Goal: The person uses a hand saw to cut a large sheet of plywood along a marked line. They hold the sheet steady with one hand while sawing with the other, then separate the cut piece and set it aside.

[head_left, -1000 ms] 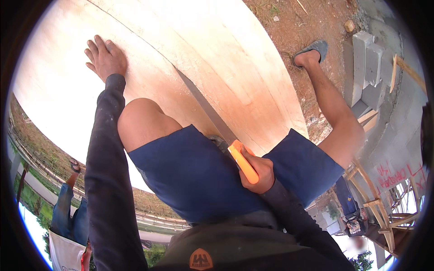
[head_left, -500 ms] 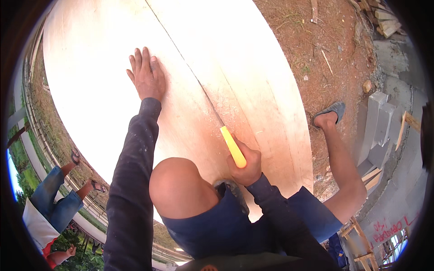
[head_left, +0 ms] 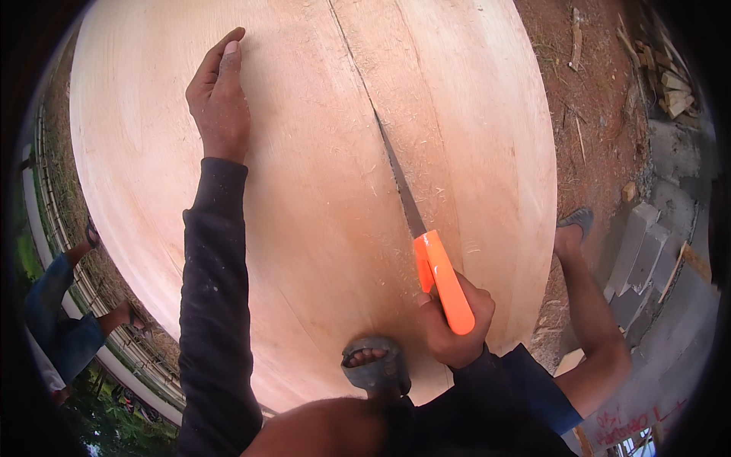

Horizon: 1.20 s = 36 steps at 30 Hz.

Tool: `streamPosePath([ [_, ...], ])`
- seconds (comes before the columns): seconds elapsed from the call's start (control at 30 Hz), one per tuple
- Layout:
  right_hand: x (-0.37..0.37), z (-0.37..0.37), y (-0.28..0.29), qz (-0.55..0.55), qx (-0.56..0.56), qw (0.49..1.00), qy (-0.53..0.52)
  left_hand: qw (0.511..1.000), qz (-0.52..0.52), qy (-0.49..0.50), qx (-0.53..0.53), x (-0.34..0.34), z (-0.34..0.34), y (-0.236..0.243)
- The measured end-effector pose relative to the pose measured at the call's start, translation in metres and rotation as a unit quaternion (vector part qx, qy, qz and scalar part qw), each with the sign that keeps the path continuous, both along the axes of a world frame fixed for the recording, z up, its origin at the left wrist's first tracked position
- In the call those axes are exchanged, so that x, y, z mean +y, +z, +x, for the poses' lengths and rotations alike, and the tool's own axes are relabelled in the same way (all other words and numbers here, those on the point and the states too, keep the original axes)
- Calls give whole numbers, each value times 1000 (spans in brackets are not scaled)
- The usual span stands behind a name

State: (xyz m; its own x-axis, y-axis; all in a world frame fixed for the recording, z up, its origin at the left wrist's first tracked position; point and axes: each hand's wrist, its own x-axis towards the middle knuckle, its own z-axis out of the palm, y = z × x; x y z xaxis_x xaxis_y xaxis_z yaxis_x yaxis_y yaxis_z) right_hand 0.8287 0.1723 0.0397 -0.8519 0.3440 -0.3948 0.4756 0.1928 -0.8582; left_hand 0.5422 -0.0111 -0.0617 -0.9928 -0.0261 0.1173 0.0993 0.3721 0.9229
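A handsaw [head_left: 444, 283] with an orange handle is gripped in my right hand [head_left: 461, 327], low and right of the middle. Its thin dark blade points away from me, and its far end meets a dark straight cut [head_left: 350, 55] in a large pale plywood sheet [head_left: 304, 228]. Left of that cut, my left hand [head_left: 221, 107] is turned on its edge over the sheet. Its fingers stretch forward close together, with the thumb beside them, and nothing shows in it. Whether it touches the wood I cannot tell. Fine sawdust lies around the cut.
My sandalled foot [head_left: 377, 365] rests on the sheet; the other sandal [head_left: 576, 221] is on the dirt at right. Grey blocks [head_left: 636, 247] and stacked wood offcuts [head_left: 674, 87] lie beyond. Another person's legs [head_left: 68, 320] are at far left.
The saw and my right hand have come back toward me, showing more blade. My left hand, flat with fingers spread before, has turned on its edge. The view has shifted and darkened.
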Motion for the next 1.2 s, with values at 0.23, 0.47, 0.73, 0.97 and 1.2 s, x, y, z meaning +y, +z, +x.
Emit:
streamPosePath([
  [0.23, -4, 4, 3, -19, -15, 1000, 3, 999, 13, 4, -45, -3, 2, 3],
  [0.47, -3, 15, -3, -14, -5, 999, -41, 994, 98, 26, -37, 43, 77, 44],
  [0.73, -17, 19, -5, -9, -14, 999, -43, 968, 186, 28, -167, 63, 119, 59],
  [0.97, -15, 16, -3, 3, -6, 999, -52, 981, -168, -96, -19, 52, 137, 32],
  [1.2, 4, 17, -5, -8, -41, 998, -51, 977, -176, -119, -24, 54, 144, 16],
])
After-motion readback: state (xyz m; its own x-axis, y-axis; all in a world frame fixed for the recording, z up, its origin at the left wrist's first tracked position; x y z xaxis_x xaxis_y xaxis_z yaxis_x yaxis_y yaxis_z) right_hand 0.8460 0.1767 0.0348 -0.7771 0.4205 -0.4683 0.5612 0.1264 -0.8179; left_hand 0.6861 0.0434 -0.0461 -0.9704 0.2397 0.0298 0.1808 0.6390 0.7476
